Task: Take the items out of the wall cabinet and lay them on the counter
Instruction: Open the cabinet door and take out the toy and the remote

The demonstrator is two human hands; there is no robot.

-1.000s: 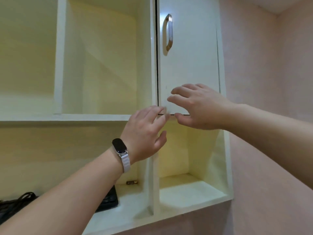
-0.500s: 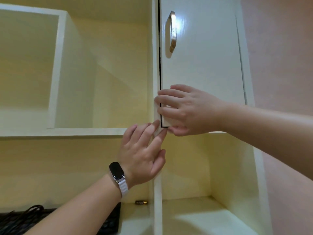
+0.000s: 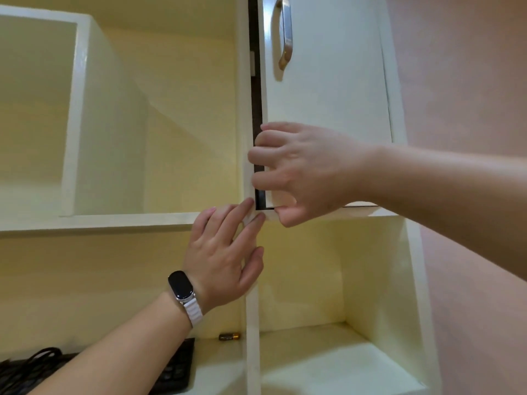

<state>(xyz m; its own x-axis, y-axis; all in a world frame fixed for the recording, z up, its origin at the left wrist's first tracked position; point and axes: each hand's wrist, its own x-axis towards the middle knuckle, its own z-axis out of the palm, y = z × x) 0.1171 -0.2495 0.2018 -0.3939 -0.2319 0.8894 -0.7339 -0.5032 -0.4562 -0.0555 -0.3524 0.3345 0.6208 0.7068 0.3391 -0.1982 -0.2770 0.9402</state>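
Note:
A white cabinet door point(image 3: 328, 89) with a metal handle point(image 3: 285, 35) stands slightly ajar, a dark gap showing along its left edge. My right hand point(image 3: 302, 172) grips the door's lower left corner, fingers curled around the edge and thumb under the bottom. My left hand point(image 3: 225, 252), with a watch on the wrist, lies flat with fingers spread against the white divider just below that corner. On the lower shelf lie a black keyboard point(image 3: 176, 369) with a cable point(image 3: 31, 366) and a small battery point(image 3: 229, 335). What is behind the door is hidden.
The cream wall cabinet has open compartments: upper left point(image 3: 171, 124), lower right point(image 3: 328, 352). A vertical divider point(image 3: 252, 337) splits the lower shelf. A pink wall point(image 3: 470, 109) borders the cabinet on the right.
My right hand has closed its fingers around the door's lower left edge and the door has come slightly ajar. The view has moved closer and tilted up. The left hand has stayed on the divider.

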